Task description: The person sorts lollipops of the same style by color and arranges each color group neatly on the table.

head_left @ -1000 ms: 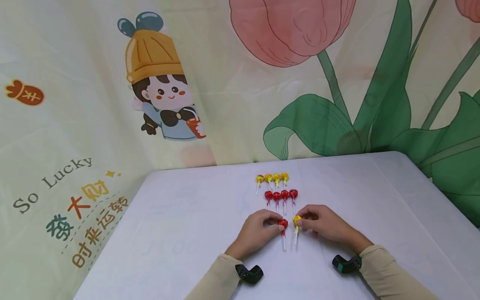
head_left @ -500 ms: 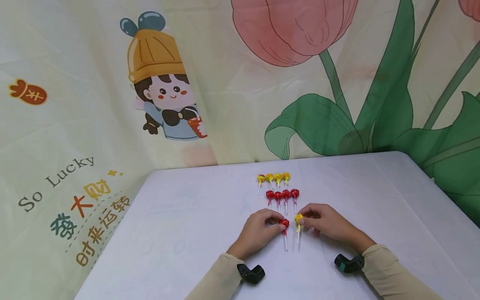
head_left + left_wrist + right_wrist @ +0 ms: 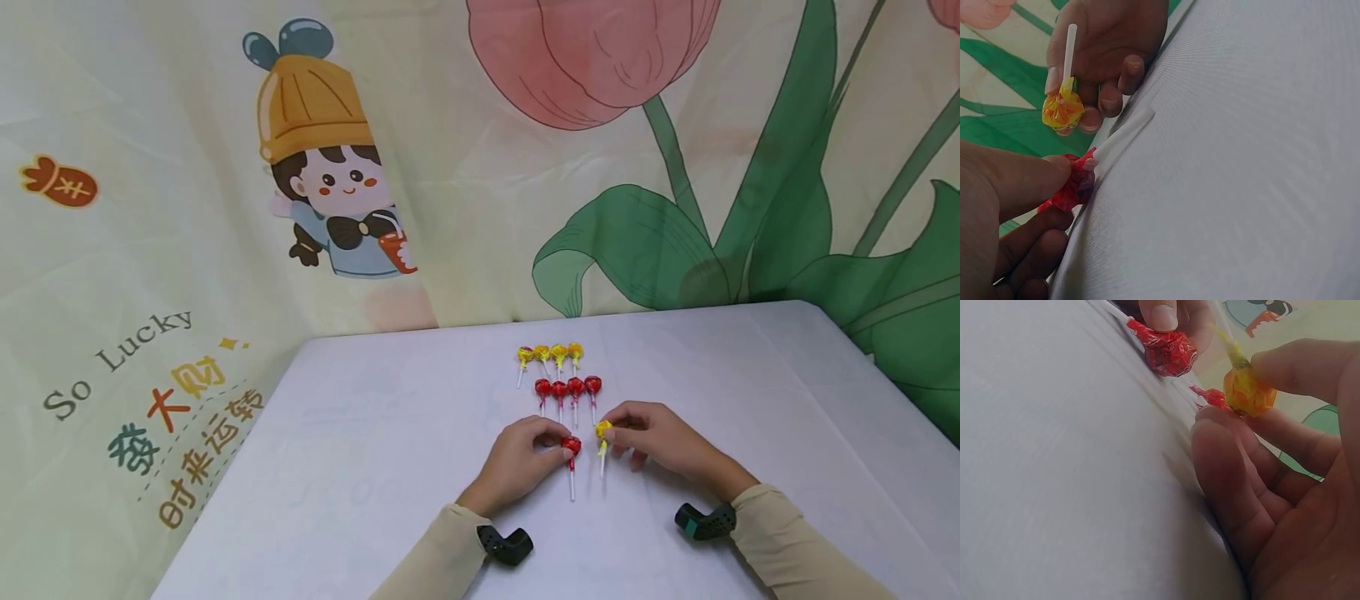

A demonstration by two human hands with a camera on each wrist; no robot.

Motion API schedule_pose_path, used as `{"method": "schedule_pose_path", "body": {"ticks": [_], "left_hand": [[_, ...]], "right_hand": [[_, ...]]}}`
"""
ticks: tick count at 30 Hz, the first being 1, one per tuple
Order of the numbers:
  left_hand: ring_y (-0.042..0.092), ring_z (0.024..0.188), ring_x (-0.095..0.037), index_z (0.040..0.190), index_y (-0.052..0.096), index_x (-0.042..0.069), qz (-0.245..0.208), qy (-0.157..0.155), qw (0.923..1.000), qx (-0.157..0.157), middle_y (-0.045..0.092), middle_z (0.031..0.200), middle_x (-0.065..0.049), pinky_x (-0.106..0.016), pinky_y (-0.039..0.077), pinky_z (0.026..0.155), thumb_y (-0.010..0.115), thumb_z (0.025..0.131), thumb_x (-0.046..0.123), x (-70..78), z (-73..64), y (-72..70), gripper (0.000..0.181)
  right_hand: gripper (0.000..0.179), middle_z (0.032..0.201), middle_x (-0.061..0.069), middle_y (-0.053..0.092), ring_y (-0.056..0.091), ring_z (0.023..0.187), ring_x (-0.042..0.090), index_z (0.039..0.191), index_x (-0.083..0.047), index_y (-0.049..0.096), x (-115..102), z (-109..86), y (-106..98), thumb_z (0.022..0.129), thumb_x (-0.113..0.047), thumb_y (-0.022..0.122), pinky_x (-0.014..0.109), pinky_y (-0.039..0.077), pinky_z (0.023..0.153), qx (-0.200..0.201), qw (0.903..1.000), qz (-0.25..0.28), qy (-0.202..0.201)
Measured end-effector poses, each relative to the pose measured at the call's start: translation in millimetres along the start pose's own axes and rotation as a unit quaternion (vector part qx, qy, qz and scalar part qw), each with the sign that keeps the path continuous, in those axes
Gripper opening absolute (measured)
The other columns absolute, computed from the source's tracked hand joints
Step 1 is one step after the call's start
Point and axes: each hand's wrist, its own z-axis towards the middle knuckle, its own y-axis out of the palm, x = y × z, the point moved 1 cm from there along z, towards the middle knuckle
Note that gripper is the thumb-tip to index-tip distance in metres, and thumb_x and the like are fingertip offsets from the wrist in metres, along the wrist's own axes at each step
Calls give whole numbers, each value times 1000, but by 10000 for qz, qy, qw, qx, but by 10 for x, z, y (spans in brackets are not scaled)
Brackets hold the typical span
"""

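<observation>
My left hand (image 3: 517,460) pinches the wrapped head of a red lollipop (image 3: 572,447) between thumb and fingers; its white stick points toward me, lying close to the table in the left wrist view. To the right, my right hand (image 3: 663,437) pinches a yellow lollipop (image 3: 603,432) by its head, held a little above the cloth with the stick downward in the head view. In the right wrist view, thumb and fingertips meet on the yellow wrapper (image 3: 1249,392), with the red lollipop (image 3: 1170,354) beyond it. Just past both hands lies a row of red lollipops (image 3: 575,387).
Behind the red row lies a row of yellow lollipops (image 3: 558,353). The table (image 3: 375,433) is covered with white cloth. A printed backdrop (image 3: 465,208) hangs behind its far edge. Each wrist carries a black band device (image 3: 506,546).
My right hand has moved slightly away and to the right with the yellow lollipop, widening the gap to the red one. The left hand keeps its hold; the head view has shifted slightly.
</observation>
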Motion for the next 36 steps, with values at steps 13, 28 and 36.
{"method": "schedule_pose_path", "body": {"ticks": [13,28,36], "left_hand": [[59,96,-4,108,74,24,-34,-32,10000,-35,66,102,16,-32,49,88,75,92,30,-24,-23,-9,17],[59,98,-3,109,74,23,-8,-39,10000,-43,66,105,16,-31,49,90,75,92,26,7,-36,-29,18],[59,97,-4,109,74,23,-51,-51,10000,-35,66,104,16,-31,49,89,75,92,27,20,-45,-36,18]], "right_hand": [[39,94,11,68,63,79,28,120,-5,63,-7,11,27,95,-34,70,38,57,66,91,9998,149,135],[40,95,10,68,62,82,29,122,-8,65,-77,33,-83,95,-37,70,38,55,71,331,9994,-48,118],[37,95,11,68,61,81,29,122,-8,65,-107,104,-122,97,-35,67,38,55,72,449,9988,-135,170]]}}
